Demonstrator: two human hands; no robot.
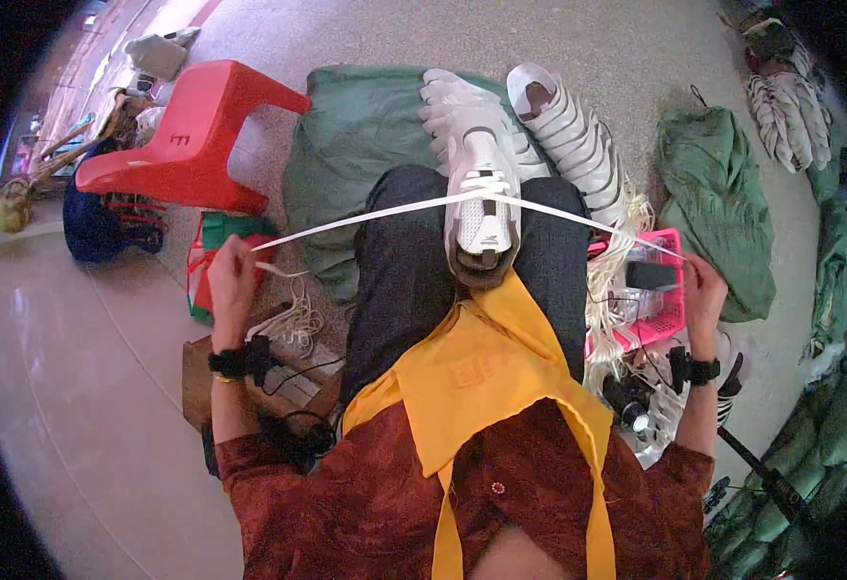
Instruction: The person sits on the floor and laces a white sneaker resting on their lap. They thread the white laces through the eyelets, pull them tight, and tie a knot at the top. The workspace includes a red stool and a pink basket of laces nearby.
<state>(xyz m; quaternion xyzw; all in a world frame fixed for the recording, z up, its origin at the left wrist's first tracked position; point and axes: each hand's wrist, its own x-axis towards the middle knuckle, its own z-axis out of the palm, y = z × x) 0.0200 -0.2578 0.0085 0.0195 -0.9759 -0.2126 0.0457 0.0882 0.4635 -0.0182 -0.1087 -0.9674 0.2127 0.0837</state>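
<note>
A white shoe [481, 147] is held between my knees, its toe pointing away from me and its dark-lined opening close to the yellow apron [496, 353]. White shoelace [365, 210] is threaded through its eyelets, and the two long ends are stretched out to either side. My left hand [231, 282] is closed on one end, out at the left. Out at the right, my right hand [702, 295] pinches the other end, beside a pink basket [673, 314]. Both arms are spread wide, with the lace nearly straight between shoe and hands.
A red plastic stool [196, 126] stands at the far left. White shoe uppers [578, 145] lie stacked in rows on a green cloth [346, 145] ahead. Loose laces [293, 319] lie over a brown box [201, 377]. A green sack [718, 203] sits at right.
</note>
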